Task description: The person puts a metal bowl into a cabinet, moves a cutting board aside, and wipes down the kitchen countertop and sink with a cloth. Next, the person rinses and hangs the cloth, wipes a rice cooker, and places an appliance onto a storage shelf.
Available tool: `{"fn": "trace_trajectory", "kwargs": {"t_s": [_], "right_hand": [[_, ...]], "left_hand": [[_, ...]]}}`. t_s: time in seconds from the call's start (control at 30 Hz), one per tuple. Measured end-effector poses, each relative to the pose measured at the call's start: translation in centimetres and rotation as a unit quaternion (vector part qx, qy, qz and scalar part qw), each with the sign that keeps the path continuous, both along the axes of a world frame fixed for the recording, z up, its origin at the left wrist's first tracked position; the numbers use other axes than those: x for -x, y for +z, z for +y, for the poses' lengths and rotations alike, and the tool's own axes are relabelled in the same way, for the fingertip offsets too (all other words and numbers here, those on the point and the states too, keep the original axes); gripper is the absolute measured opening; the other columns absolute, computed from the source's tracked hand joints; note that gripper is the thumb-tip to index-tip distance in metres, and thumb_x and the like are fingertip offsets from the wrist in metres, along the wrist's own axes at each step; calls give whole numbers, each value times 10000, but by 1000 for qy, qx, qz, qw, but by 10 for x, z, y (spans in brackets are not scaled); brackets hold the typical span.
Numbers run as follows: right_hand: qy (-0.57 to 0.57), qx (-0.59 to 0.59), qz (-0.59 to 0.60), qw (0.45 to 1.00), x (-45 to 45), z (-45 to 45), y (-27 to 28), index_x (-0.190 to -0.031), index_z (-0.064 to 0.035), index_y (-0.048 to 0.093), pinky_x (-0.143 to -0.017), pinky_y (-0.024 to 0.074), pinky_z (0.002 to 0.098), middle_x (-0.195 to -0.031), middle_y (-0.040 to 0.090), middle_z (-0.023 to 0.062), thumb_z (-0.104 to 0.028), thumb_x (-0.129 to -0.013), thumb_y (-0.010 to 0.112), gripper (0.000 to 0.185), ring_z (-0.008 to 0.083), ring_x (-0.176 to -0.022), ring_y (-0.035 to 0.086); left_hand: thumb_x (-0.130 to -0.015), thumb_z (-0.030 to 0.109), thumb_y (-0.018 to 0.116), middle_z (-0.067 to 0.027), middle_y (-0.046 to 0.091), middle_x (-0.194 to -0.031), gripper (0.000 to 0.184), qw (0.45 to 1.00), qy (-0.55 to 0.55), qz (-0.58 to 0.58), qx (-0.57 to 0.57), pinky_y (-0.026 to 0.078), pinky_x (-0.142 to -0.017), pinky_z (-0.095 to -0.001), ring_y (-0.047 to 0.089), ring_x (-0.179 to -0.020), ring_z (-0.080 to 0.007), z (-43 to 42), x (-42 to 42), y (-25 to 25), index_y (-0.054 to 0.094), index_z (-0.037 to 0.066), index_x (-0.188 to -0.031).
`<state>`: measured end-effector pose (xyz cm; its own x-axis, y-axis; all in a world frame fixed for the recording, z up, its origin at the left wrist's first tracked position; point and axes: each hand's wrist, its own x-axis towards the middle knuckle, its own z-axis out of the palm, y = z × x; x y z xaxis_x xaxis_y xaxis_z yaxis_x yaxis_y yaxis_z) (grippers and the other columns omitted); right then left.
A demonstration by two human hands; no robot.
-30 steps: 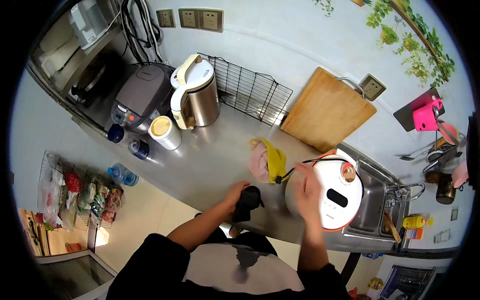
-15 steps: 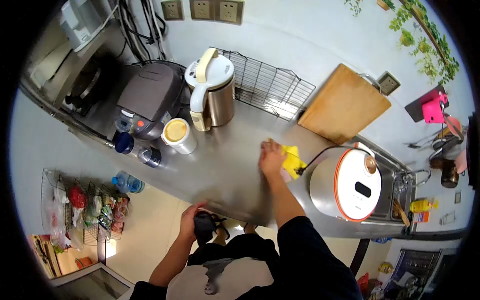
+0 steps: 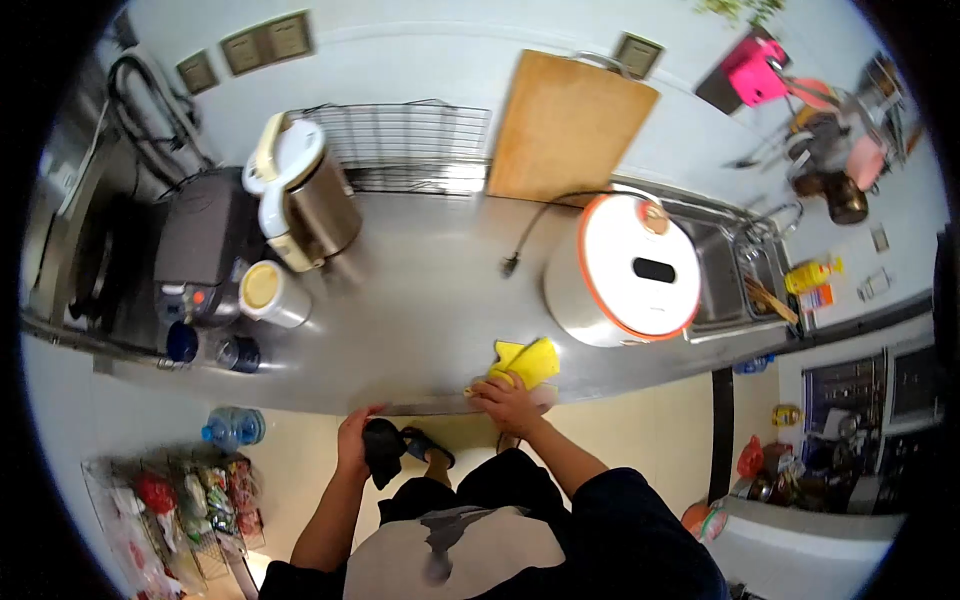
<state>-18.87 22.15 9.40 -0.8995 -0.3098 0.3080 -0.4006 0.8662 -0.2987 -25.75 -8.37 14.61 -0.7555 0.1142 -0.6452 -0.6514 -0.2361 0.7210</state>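
Note:
My right hand is closed on a yellow cloth at the front edge of the steel countertop. Part of the cloth sticks out beyond my fingers onto the metal. Below the counter's edge, my left hand grips a small black object whose kind I cannot make out. A white rice cooker with an orange rim stands to the right of the cloth. Its black cord ends in a plug lying on the steel, behind the cloth.
On the left stand a soy milk maker, a white canister, a dark grey appliance and a bottle. A wire rack and a wooden cutting board lean against the wall. The sink lies behind the cooker.
My right hand has drawn the yellow cloth from mid-counter to the front edge, away from the plug. The view has turned to the right. My left hand still holds the black object.

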Motion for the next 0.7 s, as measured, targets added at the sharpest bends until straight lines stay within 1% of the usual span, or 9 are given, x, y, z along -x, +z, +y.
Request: {"fn": "trace_trajectory", "kwargs": {"t_s": [0.13,0.2,0.3,0.4,0.47,0.53,0.6,0.67,0.7], "right_hand": [[-49,-25,-47,997,-51,93,1,-1033,-210,634,-940,344,476,-1191,568,-23,-126,-717,615,327,202,-1100,518],[-92,-29,-99,990,-74,139,7,-1072,-229,629,-989,325,494,-1229,551,-36,-103,-764,586,336,183,-1149,489],[-111,-19,-76,991,-109,222,9,-1039,-196,640,-953,340,484,-1205,563,-14,-64,-741,584,330,210,-1139,492],[-143,-37,-60,987,-137,321,8,-1026,-162,638,-876,374,461,-1163,581,27,-51,-687,618,357,260,-1084,506],[-176,-18,58,983,-137,389,21,-1019,-125,635,-856,394,459,-1126,593,68,-34,-702,623,330,283,-1043,523],[-291,44,104,950,-122,446,59,-1015,-78,636,-835,428,455,-1083,610,119,-25,-772,594,252,318,-989,553],[-349,154,171,908,-100,481,130,-1050,-37,629,-835,456,427,-1026,620,161,-54,-829,578,227,347,-935,573],[-310,348,214,859,-78,536,163,-1071,-46,638,-836,471,393,-995,622,176,-91,-849,580,234,348,-934,586],[-352,350,188,847,-62,570,157,-1065,-55,646,-848,467,377,-996,627,172,-95,-844,590,232,332,-951,593]], "left_hand": [[-902,250,520,-84,565,-745,318,999,-27,-12,-29,527,-584,-352,601,-631,-213,44,-20,0,609,-5,-1069],[-899,255,523,-79,569,-747,334,998,-22,-62,-22,524,-576,-351,599,-627,-209,75,-32,5,600,-16,-1078],[-896,265,519,-81,580,-763,343,997,-62,-35,-3,516,-571,-348,600,-630,-207,119,-55,-7,609,-16,-1069],[-898,271,506,-83,585,-774,350,998,-64,-24,9,517,-592,-347,600,-647,-205,189,-80,5,617,-17,-1062],[-899,275,501,-83,588,-781,356,998,-64,-23,11,518,-605,-345,599,-656,-202,236,-97,8,619,-19,-1061],[-900,281,498,-80,587,-785,362,995,-93,-15,-23,521,-629,-343,597,-671,-197,280,-114,1,622,-21,-1054],[-906,275,488,-77,585,-777,354,993,-116,-14,-3,516,-620,-337,595,-671,-191,327,-125,19,623,-14,-1062],[-920,271,486,-76,583,-765,342,975,-214,58,20,506,-601,-321,592,-671,-177,356,-129,19,629,-7,-1059],[-942,246,482,-70,582,-747,315,974,-224,35,-2,489,-584,-299,585,-668,-157,373,-131,38,634,-6,-1054]]}}
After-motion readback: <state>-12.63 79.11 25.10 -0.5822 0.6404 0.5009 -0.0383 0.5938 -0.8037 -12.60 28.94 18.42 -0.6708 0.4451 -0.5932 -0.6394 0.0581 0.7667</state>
